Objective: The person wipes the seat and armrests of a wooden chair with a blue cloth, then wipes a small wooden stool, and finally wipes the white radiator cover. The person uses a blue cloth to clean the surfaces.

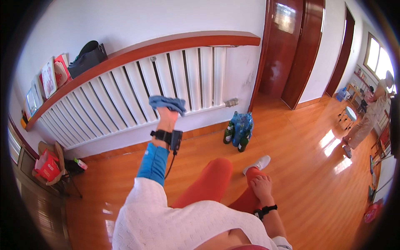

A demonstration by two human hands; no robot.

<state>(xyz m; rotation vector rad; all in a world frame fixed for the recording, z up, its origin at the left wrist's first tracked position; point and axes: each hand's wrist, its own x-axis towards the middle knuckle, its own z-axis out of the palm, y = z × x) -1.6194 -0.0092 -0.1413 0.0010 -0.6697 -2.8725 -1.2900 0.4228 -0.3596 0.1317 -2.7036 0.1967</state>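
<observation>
My left hand (pixel 168 118), with a black strap and small device at its wrist, holds a folded blue cloth (pixel 167 103) against or just in front of the white radiator (pixel 159 75). The cloth hides most of the fingers. On my knee, in red trousers, rests my right hand (pixel 262 186), palm down with its fingers slightly spread and nothing seen in it. A red-brown wooden shelf (pixel 184 42) runs along the wall above the radiator. Near the radiator's valve end, green glass bottles (pixel 244 142) stand on the floor beside blue plastic wrap (pixel 239 129).
On the shelf stand a black container (pixel 89 59) and several cards or pictures (pixel 49 77). A chair with a red bag (pixel 47 165) is at the left. Brown doors (pixel 281 53) are beyond the bottles. Another person stands far right, near a round stool (pixel 350 113).
</observation>
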